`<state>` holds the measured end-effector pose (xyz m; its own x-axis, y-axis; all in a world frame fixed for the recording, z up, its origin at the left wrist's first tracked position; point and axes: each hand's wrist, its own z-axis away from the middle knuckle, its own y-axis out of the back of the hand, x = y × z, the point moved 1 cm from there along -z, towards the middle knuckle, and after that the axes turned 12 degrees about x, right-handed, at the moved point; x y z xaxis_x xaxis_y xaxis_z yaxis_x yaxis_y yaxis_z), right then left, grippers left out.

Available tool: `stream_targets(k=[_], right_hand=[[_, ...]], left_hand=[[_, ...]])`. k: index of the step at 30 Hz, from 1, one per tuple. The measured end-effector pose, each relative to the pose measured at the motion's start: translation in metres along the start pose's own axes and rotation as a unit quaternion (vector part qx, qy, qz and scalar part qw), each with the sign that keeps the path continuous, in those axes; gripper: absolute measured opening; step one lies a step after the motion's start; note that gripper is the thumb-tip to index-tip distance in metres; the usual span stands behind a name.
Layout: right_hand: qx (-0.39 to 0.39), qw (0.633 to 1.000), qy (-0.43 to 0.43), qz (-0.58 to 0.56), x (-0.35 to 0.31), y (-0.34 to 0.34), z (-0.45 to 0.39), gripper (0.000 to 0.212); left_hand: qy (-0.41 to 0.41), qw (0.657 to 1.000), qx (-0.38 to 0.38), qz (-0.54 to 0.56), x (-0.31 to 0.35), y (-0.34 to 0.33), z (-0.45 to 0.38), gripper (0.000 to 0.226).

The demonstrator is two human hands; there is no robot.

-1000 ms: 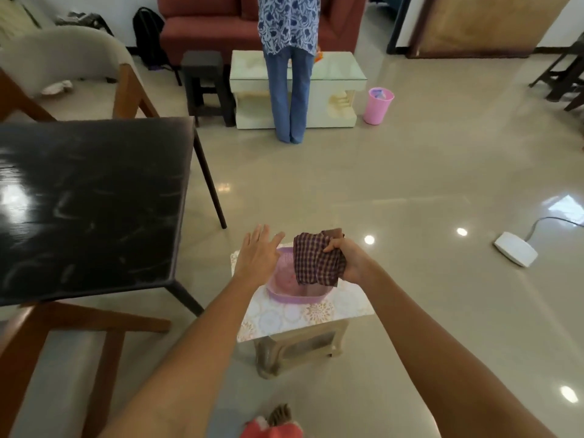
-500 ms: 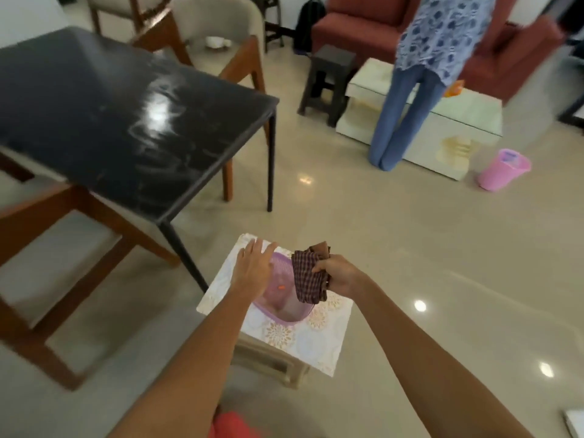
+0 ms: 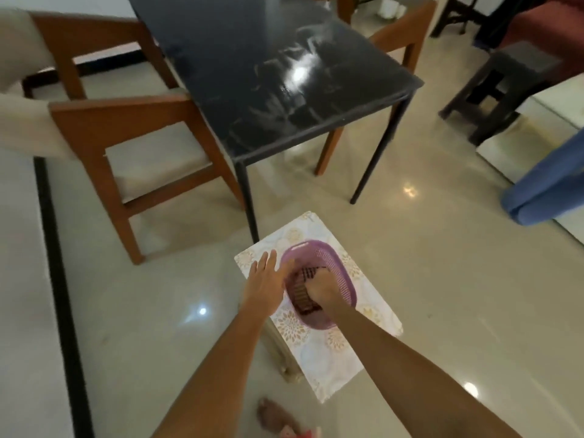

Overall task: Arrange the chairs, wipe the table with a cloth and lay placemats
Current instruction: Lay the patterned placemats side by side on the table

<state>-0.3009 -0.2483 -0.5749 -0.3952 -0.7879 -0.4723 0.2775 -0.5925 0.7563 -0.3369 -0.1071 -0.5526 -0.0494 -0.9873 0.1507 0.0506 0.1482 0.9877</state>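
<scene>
Checked cloth (image 3: 302,287) is gripped by the right hand (image 3: 322,289) inside the basket (image 3: 343,279); the flat, empty left hand (image 3: 265,281) steadies its rim, lest a snag tip it off the stool (image 3: 373,317).

Purple basket (image 3: 343,281) on patterned stool (image 3: 373,324)

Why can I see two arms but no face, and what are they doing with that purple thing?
The camera sits on the person's head and looks down, so you see only their own arms and hands, as if through their eyes. There is just this one view. The purple thing is a small plastic basket standing on a little stool with a flowery top. The right hand is down inside the basket, gripping a checked cloth. The left hand is open, fingers straight, by the basket's rim; whether it touches is hard to tell. Behind stands a shiny black table with wooden chairs around it. The blue at the right edge is another person's legs.
</scene>
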Motion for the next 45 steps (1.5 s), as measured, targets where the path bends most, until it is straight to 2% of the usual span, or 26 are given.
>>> stream_targets(k=[5,8,12,15,19,22,24,26,28,30,34,38,40,43,45], right_hand=[[0.003,1.0,0.011,0.027,0.0,0.034,-0.002,0.026],[-0.006,1.0,0.003,0.002,0.001,0.059,-0.012,0.023],[-0.062,0.998,0.004,-0.029,-0.004,0.08,-0.036,0.009],[-0.118,0.992,0.004,-0.053,-0.005,0.095,-0.051,0.018],[-0.206,0.976,0.052,-0.045,-0.002,0.109,-0.068,0.025],[-0.241,0.965,0.072,-0.068,0.003,0.118,-0.081,0.025],[-0.257,0.96,0.065,-0.093,0.01,0.127,-0.084,0.014],[-0.266,0.957,0.048,-0.104,0.018,0.131,-0.087,0.012],[-0.309,0.945,0.022,-0.109,0.024,0.133,-0.091,0.016],[-0.349,0.93,-0.003,-0.115,0.031,0.131,-0.093,0.024],[-0.29,0.948,0.001,-0.129,0.048,0.114,-0.105,0.023],[-0.305,0.94,-0.01,-0.153,0.059,0.098,-0.116,0.032],[-0.273,0.947,-0.017,-0.169,0.066,0.096,-0.121,0.031],[-0.202,0.969,0.002,-0.141,0.079,0.09,-0.135,0.019],[-0.167,0.978,-0.009,-0.121,0.09,0.092,-0.14,0.028]], left_hand=[[0.06,0.998,-0.007,0.004,0.005,0.007,0.023,0.054],[0.096,0.995,0.003,0.017,0.021,0.015,0.022,0.053],[0.136,0.991,0.015,0.011,0.051,0.028,0.013,0.05],[0.193,0.981,0.035,0.005,0.076,0.029,0.003,0.048],[0.308,0.95,0.048,0.014,0.111,0.02,-0.003,0.046],[0.388,0.917,0.079,0.052,0.142,0.012,-0.001,0.044],[0.426,0.894,0.109,0.089,0.166,0.006,0.003,0.042],[0.456,0.874,0.12,0.121,0.189,-0.001,0.011,0.051],[0.487,0.853,0.128,0.138,0.202,-0.012,0.018,0.056],[0.517,0.83,0.151,0.145,0.212,-0.027,0.021,0.054],[0.599,0.758,0.183,0.183,0.224,-0.054,0.017,0.049],[0.655,0.682,0.261,0.194,0.227,-0.076,0.012,0.05],[0.68,0.644,0.293,0.193,0.227,-0.088,0.009,0.051],[0.733,0.554,0.3,0.257,0.23,-0.098,0.004,0.058],[0.755,0.496,0.294,0.313,0.234,-0.106,0.002,0.061]])
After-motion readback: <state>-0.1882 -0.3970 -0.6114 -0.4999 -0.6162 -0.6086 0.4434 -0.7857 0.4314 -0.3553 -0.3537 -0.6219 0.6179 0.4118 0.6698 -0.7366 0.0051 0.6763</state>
